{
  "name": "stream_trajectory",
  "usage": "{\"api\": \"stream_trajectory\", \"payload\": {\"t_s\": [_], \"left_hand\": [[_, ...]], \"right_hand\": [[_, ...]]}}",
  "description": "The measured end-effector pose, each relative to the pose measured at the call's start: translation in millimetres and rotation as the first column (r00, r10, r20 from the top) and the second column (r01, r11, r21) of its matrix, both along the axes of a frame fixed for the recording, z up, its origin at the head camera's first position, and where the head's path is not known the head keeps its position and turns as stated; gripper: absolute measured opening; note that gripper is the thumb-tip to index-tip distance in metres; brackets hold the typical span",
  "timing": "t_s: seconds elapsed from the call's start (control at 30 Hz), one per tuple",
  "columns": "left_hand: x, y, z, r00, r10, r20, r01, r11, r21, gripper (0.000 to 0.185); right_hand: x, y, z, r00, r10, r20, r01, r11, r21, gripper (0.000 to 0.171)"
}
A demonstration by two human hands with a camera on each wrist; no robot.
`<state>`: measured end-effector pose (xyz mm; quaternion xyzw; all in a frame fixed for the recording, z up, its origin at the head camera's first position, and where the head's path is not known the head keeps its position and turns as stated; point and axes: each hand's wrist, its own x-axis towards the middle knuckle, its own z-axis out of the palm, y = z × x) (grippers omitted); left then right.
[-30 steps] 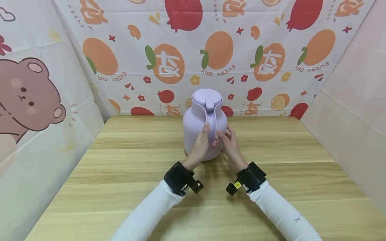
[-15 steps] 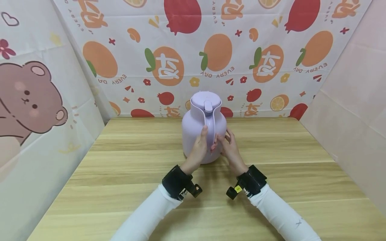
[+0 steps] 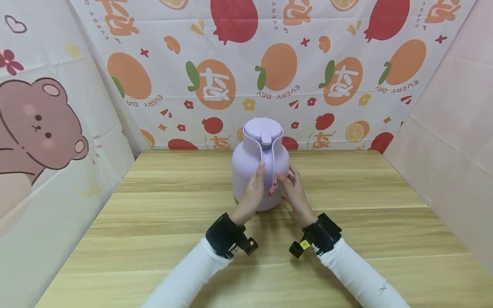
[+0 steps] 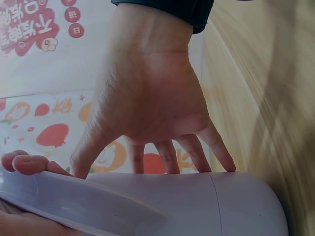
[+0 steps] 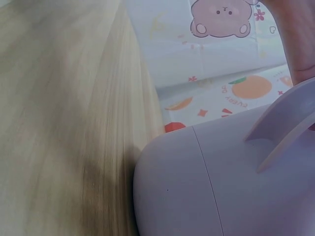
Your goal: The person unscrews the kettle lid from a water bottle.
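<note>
A lilac vacuum jug (image 3: 244, 164) with a lid and lever on top stands upright on the wooden table, its handle (image 3: 269, 160) facing me. My left hand (image 3: 251, 194) rests on the jug's left side; in the left wrist view its fingers (image 4: 167, 157) spread nearly straight against the body, with the thumb beside the handle. From the right, my right hand (image 3: 295, 194) holds the handle, and its fingertips (image 4: 29, 164) curl over the handle's edge in the left wrist view. The right wrist view is mostly filled by the jug's lower body (image 5: 179, 184).
The wooden table (image 3: 161, 239) reaches back to a fruit-printed cloth (image 3: 246, 77) close behind the jug. A bear-printed cloth (image 3: 42, 209) bounds the left side, and a pale cloth (image 3: 446, 141) the right. Black camera straps (image 3: 227, 234) circle both wrists.
Both hands keep their places on the jug. The whole head view has shifted slightly, so the jug appears a little lower in the picture.
</note>
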<state>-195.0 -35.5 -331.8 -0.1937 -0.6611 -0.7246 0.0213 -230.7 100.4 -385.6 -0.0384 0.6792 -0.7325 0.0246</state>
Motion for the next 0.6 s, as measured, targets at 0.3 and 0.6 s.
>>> {"api": "stream_trajectory", "payload": {"t_s": [0.3,0.6], "left_hand": [[4.7,0,-3.7,1.0,-0.002,-0.018,0.002,1.0,-0.002,0.059],[7.7,0,-4.5,0.999,-0.026,-0.036,0.026,0.999,0.023,0.059]], "right_hand": [[6.6,-1,1.2,1.0,0.001,0.0,-0.001,1.0,0.011,0.074],[11.4,-2,2.0,1.0,-0.008,0.002,0.008,1.0,0.017,0.074]]}}
